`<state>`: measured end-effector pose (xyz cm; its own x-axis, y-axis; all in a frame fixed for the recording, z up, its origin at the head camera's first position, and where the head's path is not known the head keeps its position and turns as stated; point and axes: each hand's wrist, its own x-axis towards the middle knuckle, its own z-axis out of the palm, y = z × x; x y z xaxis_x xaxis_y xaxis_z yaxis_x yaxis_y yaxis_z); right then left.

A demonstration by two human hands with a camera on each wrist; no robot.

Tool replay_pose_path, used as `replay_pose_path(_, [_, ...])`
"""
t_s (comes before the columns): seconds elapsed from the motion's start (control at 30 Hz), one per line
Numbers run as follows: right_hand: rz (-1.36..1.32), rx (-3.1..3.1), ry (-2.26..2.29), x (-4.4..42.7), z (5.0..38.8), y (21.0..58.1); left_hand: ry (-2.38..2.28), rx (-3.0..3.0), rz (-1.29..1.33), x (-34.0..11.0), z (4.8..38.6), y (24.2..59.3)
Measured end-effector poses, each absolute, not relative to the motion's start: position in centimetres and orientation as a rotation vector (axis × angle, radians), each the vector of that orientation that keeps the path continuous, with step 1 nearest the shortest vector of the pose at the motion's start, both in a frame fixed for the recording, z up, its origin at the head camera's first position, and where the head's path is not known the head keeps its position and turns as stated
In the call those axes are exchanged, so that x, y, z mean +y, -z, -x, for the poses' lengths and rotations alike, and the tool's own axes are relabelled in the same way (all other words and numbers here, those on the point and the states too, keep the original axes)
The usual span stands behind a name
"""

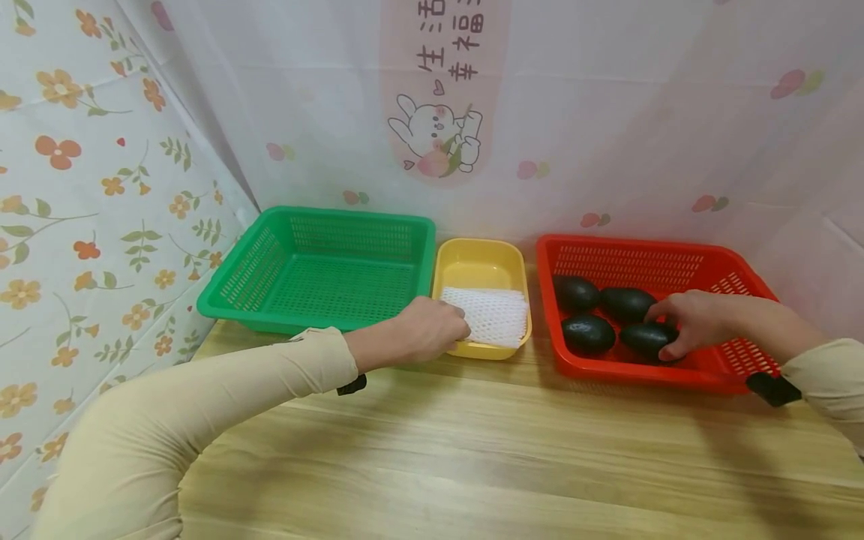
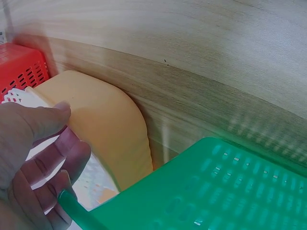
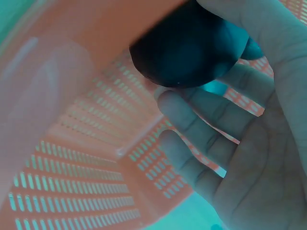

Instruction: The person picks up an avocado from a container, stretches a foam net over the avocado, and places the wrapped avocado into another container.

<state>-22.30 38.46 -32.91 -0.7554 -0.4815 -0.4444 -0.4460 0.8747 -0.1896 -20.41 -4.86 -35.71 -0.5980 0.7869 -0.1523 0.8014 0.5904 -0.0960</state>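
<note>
Our right hand [image 1: 702, 321] curls thumb and fingers round an avocado [image 1: 643, 342]; our left hand [image 1: 427, 330], fingers half-curled, is at white foam netting [image 1: 496, 318]; whether it pinches any, we cannot tell.

- Across the table [image 1: 472, 457], from left to right: a large basket [image 1: 344, 289], a small tray [image 1: 479, 259] and a second large basket [image 1: 621, 373].
- Behind all 3 containers hangs a cloth [image 1: 607, 112]; another cloth [image 1: 88, 270] hangs at the far left.
- Foam netting [image 1: 496, 315] lies in the tray, toward its front.
- The left hand [image 1: 428, 330] is at the tray's front left side, before the left basket's right end.
- In the right basket, 4 avocados [image 1: 589, 335] lie leftward, 2 behind 2.
- The right hand [image 1: 695, 322] is on the front right avocado.
</note>
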Motion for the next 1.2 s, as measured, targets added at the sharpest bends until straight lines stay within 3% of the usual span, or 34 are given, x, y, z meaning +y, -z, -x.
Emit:
replay_pose_path(0.33, [0.646,2.684,0.122,37.5,22.2,30.2,0.237,2.728,-1.358,-4.9,20.4,35.8])
replay_pose_path(0.7, [0.799,2.822,0.146,35.6,21.2,28.1,0.249,2.748,-1.411,-5.0,20.3,36.1])
replay_pose_path(1.2, [1.026,2.917,0.258,29.2,17.5,27.6,0.259,2.776,-1.439,-5.2,20.1,36.1])
